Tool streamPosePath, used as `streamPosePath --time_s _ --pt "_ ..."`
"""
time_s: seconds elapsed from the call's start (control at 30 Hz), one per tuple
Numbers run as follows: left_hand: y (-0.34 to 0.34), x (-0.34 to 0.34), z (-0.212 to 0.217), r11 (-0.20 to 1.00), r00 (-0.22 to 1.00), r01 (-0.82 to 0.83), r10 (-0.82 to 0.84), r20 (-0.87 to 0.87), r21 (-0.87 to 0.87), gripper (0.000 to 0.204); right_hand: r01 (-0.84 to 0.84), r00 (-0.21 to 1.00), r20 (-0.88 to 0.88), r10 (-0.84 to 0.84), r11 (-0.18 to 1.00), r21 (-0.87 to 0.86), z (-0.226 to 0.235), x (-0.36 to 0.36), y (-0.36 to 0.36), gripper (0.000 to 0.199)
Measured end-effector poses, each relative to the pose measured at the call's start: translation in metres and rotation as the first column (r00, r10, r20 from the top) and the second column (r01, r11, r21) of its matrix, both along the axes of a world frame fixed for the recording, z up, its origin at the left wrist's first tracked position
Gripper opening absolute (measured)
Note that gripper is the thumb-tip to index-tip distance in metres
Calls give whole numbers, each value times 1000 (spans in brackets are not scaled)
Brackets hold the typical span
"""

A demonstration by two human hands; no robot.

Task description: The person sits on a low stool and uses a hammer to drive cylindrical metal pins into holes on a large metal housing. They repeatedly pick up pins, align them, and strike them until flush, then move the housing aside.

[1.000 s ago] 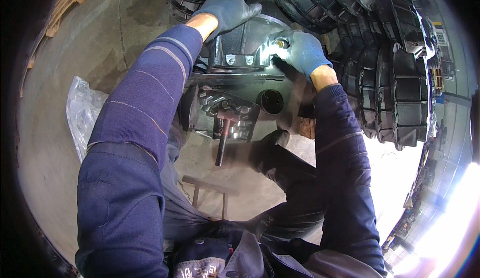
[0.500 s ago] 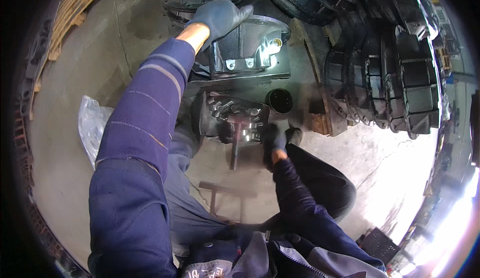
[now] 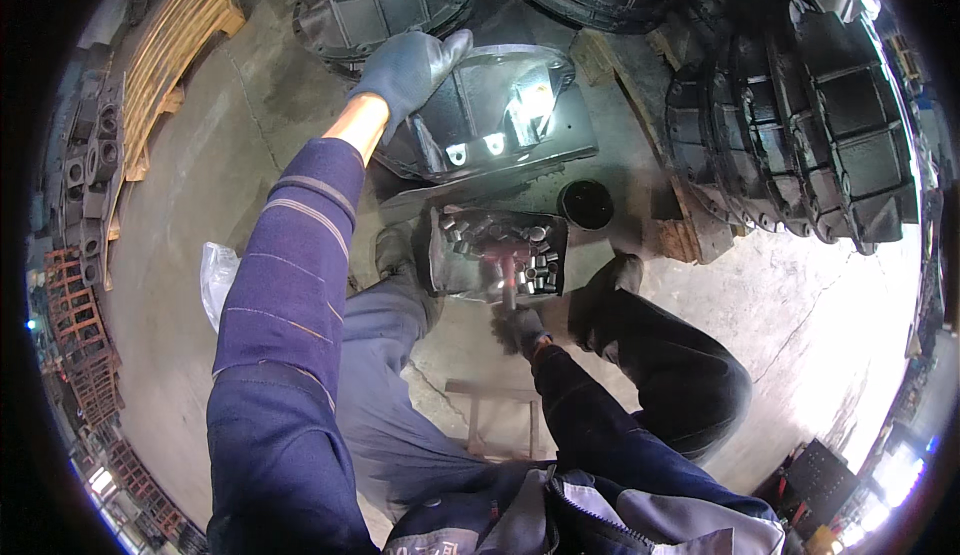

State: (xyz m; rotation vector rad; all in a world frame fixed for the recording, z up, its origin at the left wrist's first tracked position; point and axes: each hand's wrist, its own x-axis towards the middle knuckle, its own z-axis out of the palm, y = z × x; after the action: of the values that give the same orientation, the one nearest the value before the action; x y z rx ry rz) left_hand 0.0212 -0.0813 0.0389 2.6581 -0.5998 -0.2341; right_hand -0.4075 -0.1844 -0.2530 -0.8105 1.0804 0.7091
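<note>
- Dark cast-metal housing [image 3: 500,115] sits on the concrete floor [image 3: 200,185] ahead of the seated person; the gloved left hand [image 3: 405,70] lies spread flat on its upper left edge, palm down, steadying it and gripping nothing.
- The right hand [image 3: 518,330] is closed around the lower end of a red-handled tool [image 3: 507,270], whose head rests in a shallow metal tray [image 3: 445,260] of small steel sleeves between the knees.
- Judged from the pose, a clean pick means lifting the tool straight up out of the tray so that no sleeves are swept over its low rim, while the left hand keeps its press on the housing.
- Room is tight: the tray sits just beside the housing's lower lip, a black round cap [image 3: 585,203] lies near its right corner, and a row of stacked castings [image 3: 800,115] walls the right side.
- Open floor lies to the left, towards a crumpled plastic bag [image 3: 215,275].
</note>
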Motion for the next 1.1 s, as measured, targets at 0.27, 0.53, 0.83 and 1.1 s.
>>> streamPosePath --time_s 0.27,0.53,0.83,1.1 --pt "1 -2 4 999 999 -30 31 -34 18 81 -374 802 243 546 775 -509 104 26 -47 18" --pt "1 0 3 999 997 -24 26 -67 30 75 256 716 677 169 839 -480 287 91 -98 23" --pt "1 0 6 1000 996 -7 10 -90 25 72 97 659 47 751 -23 -995 328 175 -120 36" --pt "3 0 3 1000 1000 -13 12 -22 -25 77 100 562 88 822 38 -994 341 184 -145 36"
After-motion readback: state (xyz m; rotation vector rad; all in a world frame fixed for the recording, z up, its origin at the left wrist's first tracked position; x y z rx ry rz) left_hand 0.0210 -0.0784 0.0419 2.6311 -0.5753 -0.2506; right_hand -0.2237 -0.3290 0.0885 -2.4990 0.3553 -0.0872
